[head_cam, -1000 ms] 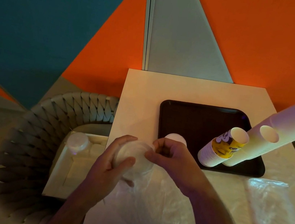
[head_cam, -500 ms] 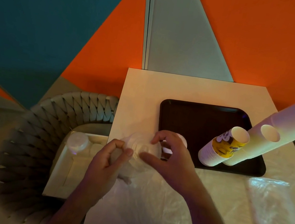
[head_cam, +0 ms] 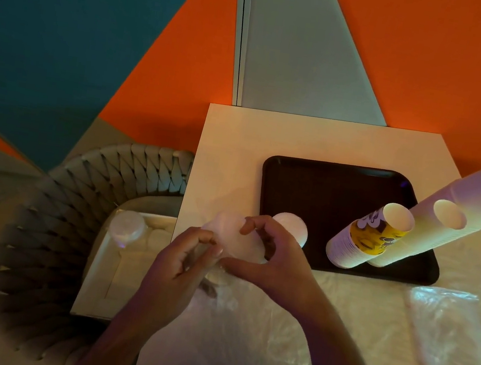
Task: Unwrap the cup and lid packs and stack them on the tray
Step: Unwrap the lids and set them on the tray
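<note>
Lid stack [head_cam: 236, 239] shifted closer to tray [head_cam: 326, 176] since 1 s back; left hand [head_cam: 181, 263] pinches its wrap, right hand [head_cam: 272, 258] grips it, probably to strip plastic

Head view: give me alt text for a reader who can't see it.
Both hands, left and right, grip a wrapped stack of white lids at the near-left corner of a black tray that holds two tall cup stacks.
</note>
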The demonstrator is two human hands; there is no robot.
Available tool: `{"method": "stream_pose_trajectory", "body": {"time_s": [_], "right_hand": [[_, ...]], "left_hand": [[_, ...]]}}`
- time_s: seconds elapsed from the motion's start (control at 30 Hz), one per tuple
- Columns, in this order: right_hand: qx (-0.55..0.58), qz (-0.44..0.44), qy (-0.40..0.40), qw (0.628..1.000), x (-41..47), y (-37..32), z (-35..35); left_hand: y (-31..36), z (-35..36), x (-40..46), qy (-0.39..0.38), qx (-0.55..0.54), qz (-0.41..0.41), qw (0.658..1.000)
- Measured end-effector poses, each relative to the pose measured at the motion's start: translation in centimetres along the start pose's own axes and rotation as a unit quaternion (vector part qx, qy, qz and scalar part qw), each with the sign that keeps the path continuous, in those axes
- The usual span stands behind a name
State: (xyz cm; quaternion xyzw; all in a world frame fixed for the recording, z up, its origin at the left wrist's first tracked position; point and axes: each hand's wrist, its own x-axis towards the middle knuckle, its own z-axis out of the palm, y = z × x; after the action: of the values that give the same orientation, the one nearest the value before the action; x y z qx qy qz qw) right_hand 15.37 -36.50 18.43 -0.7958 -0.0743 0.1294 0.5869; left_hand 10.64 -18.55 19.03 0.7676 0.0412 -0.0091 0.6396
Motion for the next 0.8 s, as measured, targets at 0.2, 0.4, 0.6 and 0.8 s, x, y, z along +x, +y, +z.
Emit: {"method": "stream_pose_trajectory", "body": {"time_s": [0.2, 0.4, 0.6, 0.8], "right_hand": [[-0.091, 0.005, 0.159, 0.983, 3.4, 4.0, -3.0], [-0.226, 0.058, 0.154, 0.96, 6.4, 9.7, -4.8], [-0.285, 0.08, 0.106, 0.949, 7.0, 12.6, -4.7], [-0.279, 0.08, 0.104, 0.951, 6.6, 13.4, -4.5]], "left_hand": [[-0.5, -0.5, 0.4, 0.029, -0.02, -0.028, 0.999], [-1.2, -0.6, 0.6, 0.044, -0.029, -0.044, 0.998], [-1.4, -0.9, 0.6, 0.046, -0.023, -0.051, 0.997], [-1.7, -1.0, 0.5, 0.048, -0.024, -0.053, 0.997]]}}
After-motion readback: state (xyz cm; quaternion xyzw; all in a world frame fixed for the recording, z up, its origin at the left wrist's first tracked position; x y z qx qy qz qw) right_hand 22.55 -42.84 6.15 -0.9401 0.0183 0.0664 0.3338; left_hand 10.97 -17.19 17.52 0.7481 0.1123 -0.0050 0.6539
